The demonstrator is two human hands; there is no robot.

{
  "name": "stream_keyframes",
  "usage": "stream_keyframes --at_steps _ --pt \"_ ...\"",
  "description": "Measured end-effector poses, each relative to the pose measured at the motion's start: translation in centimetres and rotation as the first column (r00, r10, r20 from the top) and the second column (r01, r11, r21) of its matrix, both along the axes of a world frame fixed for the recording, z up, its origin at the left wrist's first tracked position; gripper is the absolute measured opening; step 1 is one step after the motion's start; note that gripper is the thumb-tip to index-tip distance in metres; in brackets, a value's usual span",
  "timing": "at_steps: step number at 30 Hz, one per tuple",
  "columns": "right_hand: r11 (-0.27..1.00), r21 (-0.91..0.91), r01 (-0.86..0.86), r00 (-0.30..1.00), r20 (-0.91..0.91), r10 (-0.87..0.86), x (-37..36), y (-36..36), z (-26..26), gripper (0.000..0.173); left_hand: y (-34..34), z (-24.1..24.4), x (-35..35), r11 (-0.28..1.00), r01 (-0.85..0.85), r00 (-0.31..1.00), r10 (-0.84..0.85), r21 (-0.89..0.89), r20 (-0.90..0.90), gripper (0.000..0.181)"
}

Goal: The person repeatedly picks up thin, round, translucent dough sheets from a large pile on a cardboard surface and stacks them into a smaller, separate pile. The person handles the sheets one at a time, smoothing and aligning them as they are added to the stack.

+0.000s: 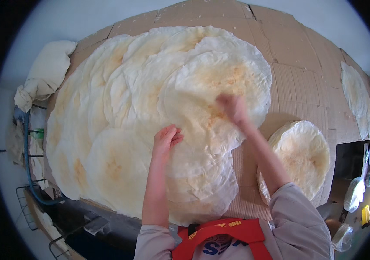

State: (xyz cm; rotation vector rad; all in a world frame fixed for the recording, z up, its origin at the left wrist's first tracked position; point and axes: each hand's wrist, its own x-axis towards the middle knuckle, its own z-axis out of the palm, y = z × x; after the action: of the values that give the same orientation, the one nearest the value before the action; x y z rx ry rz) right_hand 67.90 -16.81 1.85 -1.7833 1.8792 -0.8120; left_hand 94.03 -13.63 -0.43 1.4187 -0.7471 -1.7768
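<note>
Large thin round flatbreads [116,162] lie overlapping in a wide spread across a cardboard-covered surface. My left hand [168,138] hovers at or just above the middle of the spread, fingers curled; whether it holds a bread edge cannot be told. Further right, my right hand [230,105] is blurred over a browned flatbread [220,78], its fingers bent; its grip is unclear. Beside my right forearm sits a separate stack of flatbreads [302,156], with clear plastic around its lower edge.
Cardboard sheets [295,48] cover the surface. One more flatbread [355,97] lies at the far right. A pale cloth bundle [50,68] rests at the left corner, above a blue metal frame [27,156]. Plastic-wrapped packs [354,195] stand lower right.
</note>
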Motion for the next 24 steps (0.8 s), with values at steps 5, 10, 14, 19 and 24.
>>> stream_keyframes --at_steps 5,10,14,19,24 --pt "0.984 -0.169 -0.056 0.964 -0.267 0.009 -0.5 -2.4 14.8 0.014 0.4 1.4 -1.1 0.999 -0.038 0.995 0.035 0.029 0.091 0.028" --pt "0.961 -0.207 -0.181 0.948 -0.297 0.115 2.5 1.4 8.3 0.018 2.5 0.9 -1.8 0.993 -0.007 1.0 0.01 0.114 -0.022 0.017" --pt "0.999 0.029 -0.035 0.991 -0.126 0.038 1.6 -0.1 -0.1 0.018 2.7 1.1 -2.1 0.995 0.049 0.992 -0.059 0.087 0.113 0.012" --pt "0.966 -0.243 0.091 0.947 -0.278 -0.159 -10.3 -11.6 10.8 0.027 0.0 3.9 -2.3 0.971 -0.12 0.951 0.172 -0.206 0.258 0.01" --pt "0.872 -0.487 -0.051 0.867 -0.455 -0.203 -7.5 -12.6 21.7 0.022 -4.6 1.3 -7.0 0.969 -0.094 0.995 0.1 -0.229 0.015 0.02"
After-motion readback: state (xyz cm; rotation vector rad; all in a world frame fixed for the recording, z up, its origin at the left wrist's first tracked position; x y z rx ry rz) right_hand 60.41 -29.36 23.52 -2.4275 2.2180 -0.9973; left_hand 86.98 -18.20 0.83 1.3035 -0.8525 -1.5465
